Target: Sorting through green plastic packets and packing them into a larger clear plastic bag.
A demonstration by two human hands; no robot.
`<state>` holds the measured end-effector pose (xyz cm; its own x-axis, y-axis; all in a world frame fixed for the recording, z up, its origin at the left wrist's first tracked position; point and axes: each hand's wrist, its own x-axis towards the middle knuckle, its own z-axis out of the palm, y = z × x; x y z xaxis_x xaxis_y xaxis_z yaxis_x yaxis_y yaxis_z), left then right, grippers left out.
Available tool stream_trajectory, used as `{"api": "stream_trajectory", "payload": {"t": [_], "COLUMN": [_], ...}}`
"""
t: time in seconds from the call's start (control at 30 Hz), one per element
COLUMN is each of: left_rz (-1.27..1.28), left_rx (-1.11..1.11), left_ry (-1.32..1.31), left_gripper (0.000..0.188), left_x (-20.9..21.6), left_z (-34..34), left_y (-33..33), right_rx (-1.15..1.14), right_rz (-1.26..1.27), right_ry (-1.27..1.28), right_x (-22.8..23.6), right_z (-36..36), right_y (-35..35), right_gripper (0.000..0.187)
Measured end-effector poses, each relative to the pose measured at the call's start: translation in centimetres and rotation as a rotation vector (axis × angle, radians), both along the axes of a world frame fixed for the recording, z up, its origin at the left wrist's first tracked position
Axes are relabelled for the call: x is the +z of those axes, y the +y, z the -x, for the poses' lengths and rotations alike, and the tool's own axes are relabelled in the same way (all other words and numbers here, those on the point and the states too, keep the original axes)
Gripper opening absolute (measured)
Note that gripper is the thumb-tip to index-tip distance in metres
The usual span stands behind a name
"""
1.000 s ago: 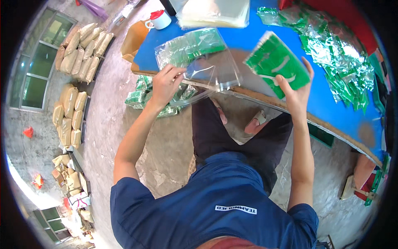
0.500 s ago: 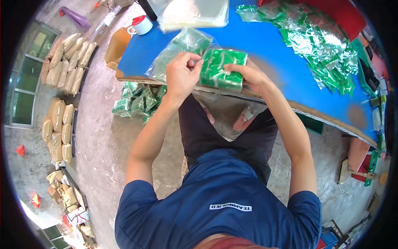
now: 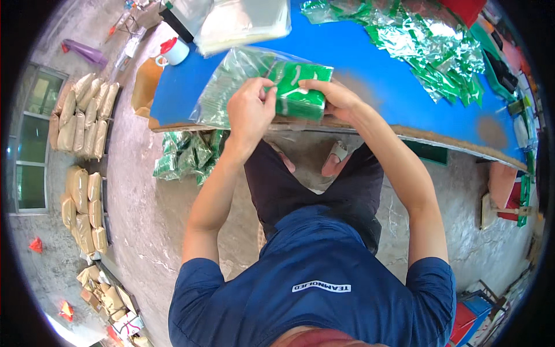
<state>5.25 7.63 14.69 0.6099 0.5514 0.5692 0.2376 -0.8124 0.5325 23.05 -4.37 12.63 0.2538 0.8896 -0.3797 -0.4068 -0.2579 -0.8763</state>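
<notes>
A stack of green plastic packets (image 3: 299,105) is in my right hand (image 3: 341,99), which grips its right end with the thumb on top and the fingers underneath. To its left spreads a large clear plastic bag (image 3: 217,87), whose film reaches to the packets' left part. My left hand (image 3: 252,109) is closed in a pinch on the bag's film at the packets' left edge. Both hands are just above the near edge of the blue table (image 3: 196,87). Whether the packets' left end lies inside the bag's mouth is hard to make out.
A pile of clear bags (image 3: 245,23) lies at the table's far side, with a red-lidded white mug (image 3: 173,53) to its left. Flat green packets (image 3: 430,49) are heaped at the right. Filled green packets (image 3: 188,153) sit on the floor below; brown sacks (image 3: 81,115) are stacked far left.
The clear bag has been drawn out flatter and now runs along to the green packets. My right hand has shifted slightly left and up with them. The whole view has turned a little.
</notes>
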Motion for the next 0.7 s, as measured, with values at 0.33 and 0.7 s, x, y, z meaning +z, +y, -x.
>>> {"api": "stream_trajectory", "payload": {"t": [0.33,0.7], "left_rz": [0.126,1.144], "left_rx": [-0.115,-0.473], "left_ry": [-0.129,-0.076], "left_gripper": [0.018,0.086], "left_x": [1.3,-5.3], "left_z": [-1.7,5.3], "left_y": [-1.2,16.8], "right_rx": [0.121,-0.064], "right_rz": [-0.194,0.091], "right_ry": [0.13,-0.246], "right_x": [-6.0,-3.5], "right_z": [-0.7,1.8], "right_y": [10.0,11.2], "right_gripper": [0.044,0.128]}}
